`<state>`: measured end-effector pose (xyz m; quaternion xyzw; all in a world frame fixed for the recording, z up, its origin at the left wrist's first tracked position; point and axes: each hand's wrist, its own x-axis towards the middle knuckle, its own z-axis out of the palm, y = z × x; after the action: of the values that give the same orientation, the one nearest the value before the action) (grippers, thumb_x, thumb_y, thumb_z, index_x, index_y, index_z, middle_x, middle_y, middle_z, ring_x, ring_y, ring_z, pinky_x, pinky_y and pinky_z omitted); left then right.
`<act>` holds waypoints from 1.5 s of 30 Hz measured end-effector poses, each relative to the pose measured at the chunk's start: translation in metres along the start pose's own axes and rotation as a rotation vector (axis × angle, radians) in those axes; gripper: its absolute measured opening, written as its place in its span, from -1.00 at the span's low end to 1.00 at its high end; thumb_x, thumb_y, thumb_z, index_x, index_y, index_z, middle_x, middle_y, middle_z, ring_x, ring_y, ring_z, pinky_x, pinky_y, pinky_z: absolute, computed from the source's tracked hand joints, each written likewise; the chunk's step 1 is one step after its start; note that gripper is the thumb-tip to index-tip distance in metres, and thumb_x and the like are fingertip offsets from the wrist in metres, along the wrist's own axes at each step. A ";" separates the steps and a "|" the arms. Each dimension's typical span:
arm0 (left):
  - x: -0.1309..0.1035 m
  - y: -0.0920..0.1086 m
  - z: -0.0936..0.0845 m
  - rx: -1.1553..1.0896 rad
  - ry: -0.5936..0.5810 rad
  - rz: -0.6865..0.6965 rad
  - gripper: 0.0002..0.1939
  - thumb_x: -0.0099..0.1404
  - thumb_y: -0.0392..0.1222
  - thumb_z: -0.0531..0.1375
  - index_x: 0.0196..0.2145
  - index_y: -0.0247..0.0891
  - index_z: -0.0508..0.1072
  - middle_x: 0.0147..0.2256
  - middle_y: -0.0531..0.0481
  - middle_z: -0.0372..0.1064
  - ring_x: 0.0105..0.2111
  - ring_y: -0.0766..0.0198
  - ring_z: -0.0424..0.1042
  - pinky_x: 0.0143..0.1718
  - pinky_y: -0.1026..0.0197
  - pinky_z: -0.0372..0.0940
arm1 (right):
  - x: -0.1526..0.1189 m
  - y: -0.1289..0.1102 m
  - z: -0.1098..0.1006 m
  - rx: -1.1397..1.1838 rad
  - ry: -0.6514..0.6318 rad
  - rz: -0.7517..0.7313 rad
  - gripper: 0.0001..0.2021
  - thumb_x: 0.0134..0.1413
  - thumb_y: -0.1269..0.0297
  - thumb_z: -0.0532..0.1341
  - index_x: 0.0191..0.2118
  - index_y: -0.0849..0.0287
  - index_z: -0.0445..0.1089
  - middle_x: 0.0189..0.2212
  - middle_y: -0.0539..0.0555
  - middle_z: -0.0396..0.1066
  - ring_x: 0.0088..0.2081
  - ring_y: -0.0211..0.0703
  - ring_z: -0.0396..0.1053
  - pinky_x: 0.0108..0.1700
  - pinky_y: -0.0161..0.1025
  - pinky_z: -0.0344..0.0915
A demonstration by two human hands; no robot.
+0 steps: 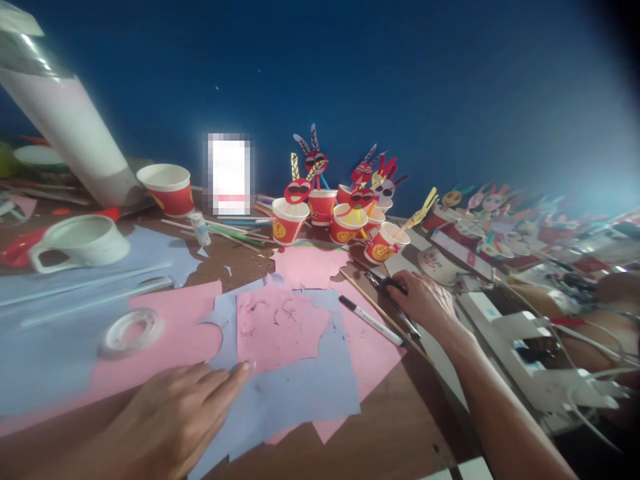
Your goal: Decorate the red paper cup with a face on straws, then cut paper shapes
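Observation:
My left hand reaches over the layered blue and pink paper, its index finger extended to the lower left corner of a pink sheet. My right hand is at the black scissors, with its fingers on the handles. A marker with a black cap and a thin wooden stick lie just left of the scissors. On the pink paper at left rests a white tape roll.
Red paper cups with paper insect faces stand along the blue wall. At left are a white mug, a large bottle and a glue bottle. White power strips and a person's arm are at right.

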<state>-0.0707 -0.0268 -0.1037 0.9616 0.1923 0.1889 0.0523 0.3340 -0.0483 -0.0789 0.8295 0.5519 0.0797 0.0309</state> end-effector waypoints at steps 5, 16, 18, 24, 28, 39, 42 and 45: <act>-0.001 -0.002 -0.001 -0.042 -0.113 0.057 -0.54 0.24 -0.41 -0.09 0.07 -0.22 0.26 -0.43 0.01 0.44 -0.51 0.31 0.39 -0.45 0.31 0.35 | -0.013 -0.005 -0.005 0.014 0.024 -0.001 -0.76 0.14 0.12 0.04 -0.29 0.02 0.43 -0.28 0.01 0.44 -0.25 -0.12 0.37 -0.40 -0.29 0.10; 0.007 0.011 -0.009 0.068 -0.178 0.031 -0.58 0.15 -0.49 -0.08 -0.02 -0.44 0.28 -0.47 -0.05 0.40 -0.52 0.21 0.39 -0.54 0.18 0.29 | -0.016 -0.014 0.007 -0.004 -0.099 -0.059 -0.77 0.10 0.16 0.04 -0.31 0.11 0.40 -0.33 0.15 0.47 -0.34 0.06 0.42 -0.47 -0.22 0.12; 0.008 0.013 -0.010 0.085 -0.185 0.020 -0.60 0.18 -0.48 -0.07 -0.03 -0.45 0.28 -0.46 -0.06 0.41 -0.51 0.21 0.39 -0.54 0.17 0.29 | -0.021 -0.014 0.001 -0.006 -0.095 -0.073 -0.76 0.13 0.18 0.00 -0.26 0.14 0.36 -0.32 0.16 0.47 -0.37 0.06 0.43 -0.47 -0.21 0.15; 0.013 0.016 -0.017 0.114 -0.167 -0.008 -0.75 0.32 -0.23 0.00 -0.10 -0.39 0.32 -0.53 0.01 0.39 -0.56 0.20 0.40 -0.56 0.17 0.29 | -0.068 -0.056 -0.035 0.458 -0.065 -0.281 -0.79 0.18 0.18 -0.04 -0.14 0.06 0.25 -0.46 0.01 0.46 -0.52 -0.15 0.41 -0.50 -0.31 0.22; 0.015 0.018 -0.021 0.068 -0.187 -0.059 -0.68 0.30 -0.06 0.04 -0.14 -0.36 0.33 -0.50 0.00 0.42 -0.52 0.19 0.43 -0.50 0.16 0.31 | -0.099 -0.102 -0.046 0.471 -0.130 -0.677 -0.82 0.21 0.29 -0.03 -0.21 0.05 0.30 -0.47 0.00 0.41 -0.50 -0.18 0.37 -0.49 -0.31 0.17; 0.017 0.017 -0.016 0.044 -0.190 -0.042 -0.68 0.32 -0.04 0.00 -0.19 -0.38 0.33 -0.48 -0.01 0.42 -0.51 0.16 0.44 -0.53 0.15 0.28 | -0.113 -0.146 -0.038 0.279 -0.198 -1.019 -0.76 -0.07 0.59 0.14 -0.30 0.11 0.22 -0.41 0.00 0.33 -0.44 -0.13 0.28 -0.48 -0.25 0.02; 0.015 0.016 -0.011 0.078 -0.144 -0.007 -0.75 0.36 -0.16 -0.05 -0.18 -0.38 0.30 -0.52 0.02 0.38 -0.54 0.20 0.40 -0.57 0.18 0.24 | -0.113 -0.154 -0.036 0.269 -0.198 -1.023 -0.77 -0.05 0.51 0.20 -0.26 0.12 0.20 -0.38 0.01 0.33 -0.40 -0.09 0.30 -0.44 -0.23 0.09; 0.012 0.015 -0.007 0.080 -0.181 0.008 -0.82 0.35 -0.26 -0.04 -0.18 -0.38 0.29 -0.51 0.01 0.38 -0.54 0.23 0.39 -0.56 0.20 0.23 | -0.112 -0.162 -0.037 0.275 -0.194 -1.030 -0.75 -0.05 0.46 0.21 -0.22 0.13 0.19 -0.38 0.02 0.32 -0.40 -0.07 0.30 -0.45 -0.22 0.13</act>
<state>-0.0573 -0.0357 -0.0905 0.9768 0.1901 0.0936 0.0302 0.1383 -0.0894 -0.0760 0.4515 0.8871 -0.0957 0.0078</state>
